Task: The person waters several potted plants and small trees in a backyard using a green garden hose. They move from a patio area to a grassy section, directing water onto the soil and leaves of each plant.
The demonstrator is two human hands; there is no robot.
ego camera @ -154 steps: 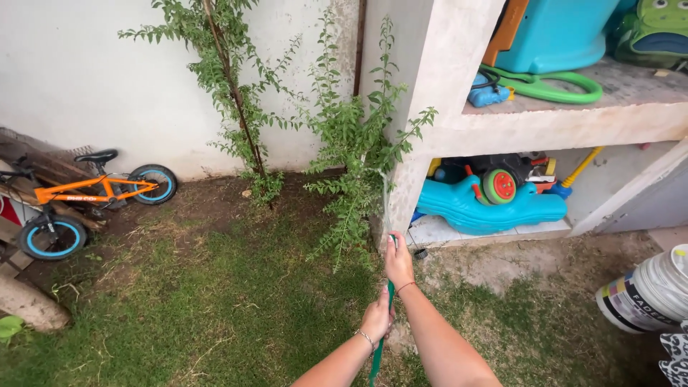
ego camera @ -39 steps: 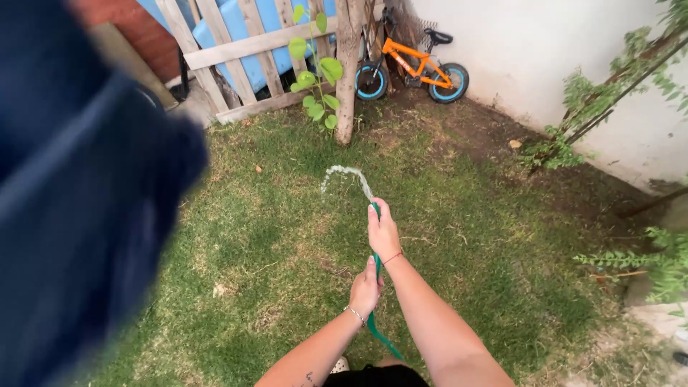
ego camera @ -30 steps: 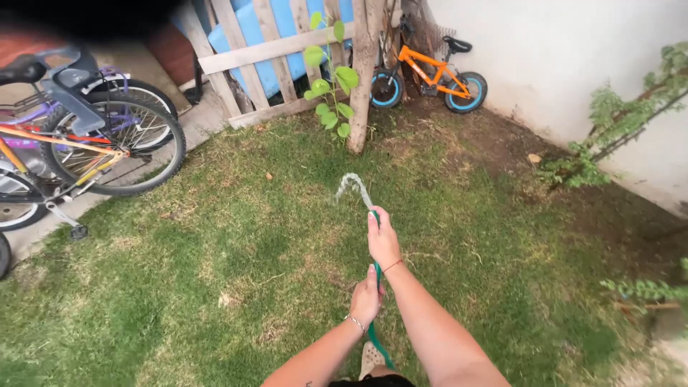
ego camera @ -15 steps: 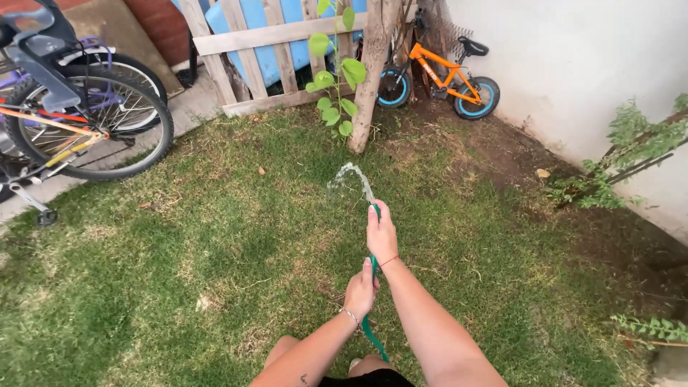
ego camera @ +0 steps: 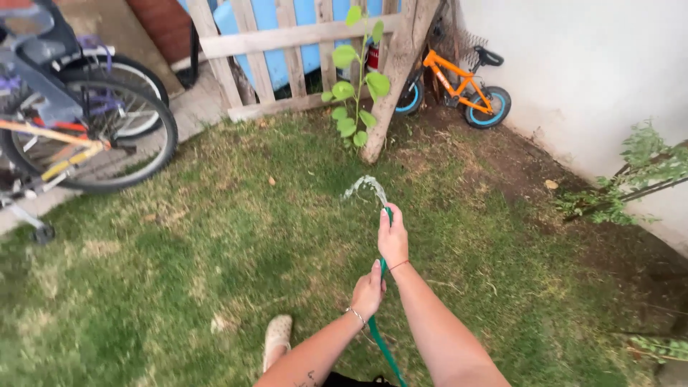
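Both hands are gripping the thin green rubber garden hose (ego camera: pixel 380 342), right hand (ego camera: pixel 393 239) at the spouting end, left hand (ego camera: pixel 368 292) just behind, watering the patchy grass lawn (ego camera: pixel 215 244), and the next sweep seems to call for a steady aim

A thin green garden hose (ego camera: pixel 380 337) runs up from the bottom edge of the view over the grass, passing through the left hand (ego camera: pixel 368 292) and then the right hand (ego camera: pixel 393 238), which grips it near the tip. From its end a short arc of water (ego camera: pixel 364 186) sprays up and to the left, falling toward the lawn
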